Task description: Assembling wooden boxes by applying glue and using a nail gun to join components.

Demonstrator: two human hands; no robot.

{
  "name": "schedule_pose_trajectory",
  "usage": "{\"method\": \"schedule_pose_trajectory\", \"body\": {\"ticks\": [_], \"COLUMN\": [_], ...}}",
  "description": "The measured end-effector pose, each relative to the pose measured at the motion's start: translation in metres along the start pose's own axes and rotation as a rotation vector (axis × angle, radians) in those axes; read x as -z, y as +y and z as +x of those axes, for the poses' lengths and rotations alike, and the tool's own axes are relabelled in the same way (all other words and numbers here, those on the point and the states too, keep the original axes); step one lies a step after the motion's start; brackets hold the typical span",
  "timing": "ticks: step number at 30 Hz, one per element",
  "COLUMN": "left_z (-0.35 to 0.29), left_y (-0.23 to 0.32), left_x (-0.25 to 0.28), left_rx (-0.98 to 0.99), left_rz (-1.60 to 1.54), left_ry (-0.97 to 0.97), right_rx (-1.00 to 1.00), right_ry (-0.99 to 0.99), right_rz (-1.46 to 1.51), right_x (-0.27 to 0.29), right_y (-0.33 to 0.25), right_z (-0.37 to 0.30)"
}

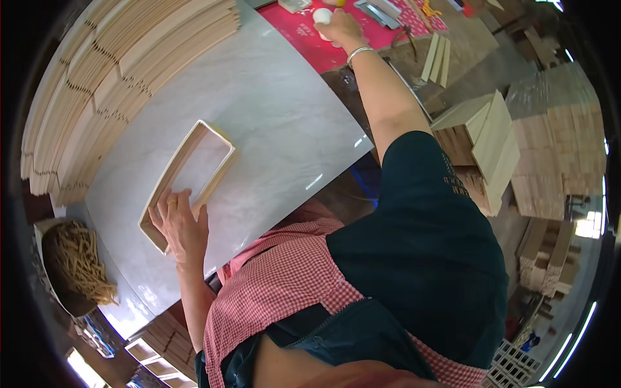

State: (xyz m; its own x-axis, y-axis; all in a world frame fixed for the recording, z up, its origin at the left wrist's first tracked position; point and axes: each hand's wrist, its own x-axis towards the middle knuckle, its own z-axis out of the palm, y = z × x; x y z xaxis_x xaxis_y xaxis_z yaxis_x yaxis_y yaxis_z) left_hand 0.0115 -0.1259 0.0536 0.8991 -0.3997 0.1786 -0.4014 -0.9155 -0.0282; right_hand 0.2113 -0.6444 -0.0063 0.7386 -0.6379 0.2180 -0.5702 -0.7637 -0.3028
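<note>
A shallow rectangular wooden frame (223,143) lies tilted across the pale grey tabletop, its middle open to the table. My left hand (180,227) grips its near end, with fingers reaching over the wood and the thumb by the right side. Far ahead, my right arm stretches to a pink-red mat (294,32). There my right hand (344,29) is closed round a white, rounded bottle (322,15); the fingers hide much of it.
Tall stacks of thin wooden boards (129,71) line the table's far left. A bin of wood strips (77,262) stands at the left edge. To the right are wooden boxes (482,139) and stacked boards (550,155). Metal pieces (378,13) lie on the mat.
</note>
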Motion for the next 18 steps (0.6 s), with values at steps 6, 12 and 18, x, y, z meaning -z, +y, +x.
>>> {"method": "schedule_pose_trajectory", "body": {"ticks": [6,12,18], "left_z": [0.001,-0.023,-0.03], "left_y": [-0.004,-0.01,0.001], "left_x": [-0.005,0.0,0.004], "left_rx": [-0.013,-0.044,-0.049], "left_rz": [-0.1,-0.16,-0.189], "left_ry": [-0.155,-0.172,-0.179], "right_rx": [0.097,0.177,-0.27], "right_ry": [-0.124,0.612,0.488], "right_rz": [0.237,0.631,0.239], "right_x": [0.081,0.146,0.101], "right_y": [0.026,0.065,0.233], "right_z": [-0.047,-0.264,-0.48]}}
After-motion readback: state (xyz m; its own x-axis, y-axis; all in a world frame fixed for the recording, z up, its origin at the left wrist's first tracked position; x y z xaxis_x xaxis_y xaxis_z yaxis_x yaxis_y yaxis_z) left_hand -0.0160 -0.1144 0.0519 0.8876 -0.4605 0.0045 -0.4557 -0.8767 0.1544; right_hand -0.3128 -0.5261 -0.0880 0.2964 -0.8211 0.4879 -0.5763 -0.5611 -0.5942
